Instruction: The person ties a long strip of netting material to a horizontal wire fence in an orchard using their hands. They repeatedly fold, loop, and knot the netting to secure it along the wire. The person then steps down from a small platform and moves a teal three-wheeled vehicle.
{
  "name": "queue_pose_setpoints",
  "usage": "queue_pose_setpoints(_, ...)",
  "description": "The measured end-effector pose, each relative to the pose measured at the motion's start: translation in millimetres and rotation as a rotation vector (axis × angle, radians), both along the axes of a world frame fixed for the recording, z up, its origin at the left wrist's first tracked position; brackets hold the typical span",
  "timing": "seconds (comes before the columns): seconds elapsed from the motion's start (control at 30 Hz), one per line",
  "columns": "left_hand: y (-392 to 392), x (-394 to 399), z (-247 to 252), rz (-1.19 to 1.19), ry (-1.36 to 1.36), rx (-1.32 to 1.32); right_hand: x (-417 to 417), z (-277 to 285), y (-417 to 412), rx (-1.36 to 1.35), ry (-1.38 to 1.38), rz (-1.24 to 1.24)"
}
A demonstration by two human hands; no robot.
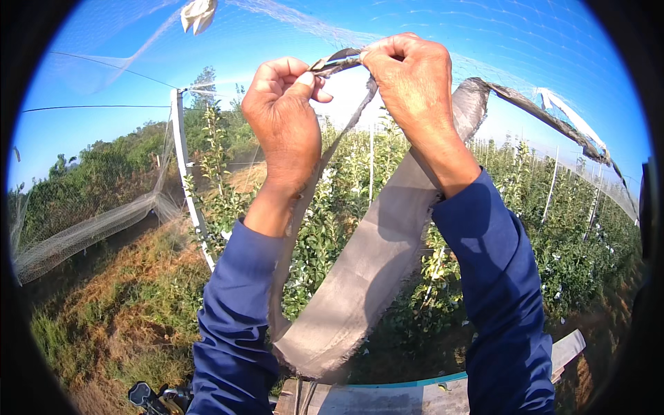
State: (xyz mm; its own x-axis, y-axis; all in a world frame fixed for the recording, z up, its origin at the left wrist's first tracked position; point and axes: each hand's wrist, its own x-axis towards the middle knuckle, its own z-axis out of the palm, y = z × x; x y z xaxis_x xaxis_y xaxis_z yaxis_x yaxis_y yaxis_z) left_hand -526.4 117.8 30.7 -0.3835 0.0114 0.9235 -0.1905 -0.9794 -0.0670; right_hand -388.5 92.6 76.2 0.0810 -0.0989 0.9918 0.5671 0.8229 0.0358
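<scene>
Raised in front of me, my left hand pinches the twisted end of a grey fabric strip between thumb and fingers. My right hand grips the same narrow, twisted part a little to the right. A short loop of the cloth spans the two hands just under the overhead netting. From there the frayed strip hangs down in a wide loop past my forearms. Another part of it runs behind my right wrist up to the gathered net edge. The twist hides whether a knot is there.
A white post with wires stands at left, beside bunched netting. Rows of young fruit trees stretch away in front and right. Below me are wooden boards and, lower left, part of a dark machine. White cloth hangs overhead.
</scene>
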Motion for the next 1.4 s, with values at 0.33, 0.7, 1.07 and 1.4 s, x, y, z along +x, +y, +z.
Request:
queue_pose_setpoints(0.33,-13.1,-8.9,15.3,0.088,0.315,-0.172,-0.9,-1.9,4.3,0.028,-0.069,-0.015)
queue_pose_setpoints(0.7,49.4,-106.7,-13.1,-0.024,0.028,-0.204,1.5,-12.3,-12.7,-0.031,-0.121,-0.219)
queue_pose_setpoints(1.07,38.2,-149.4,-11.5,0.168,0.107,-0.227,-9.6,-20.3,-21.6,0.140,-0.206,-0.163)
queue_pose_setpoints(1.4,-20.4,-95.8,-90.0,0.103,0.230,-0.428,1.7,-109.8,-60.4,0.229,-0.275,0.218)
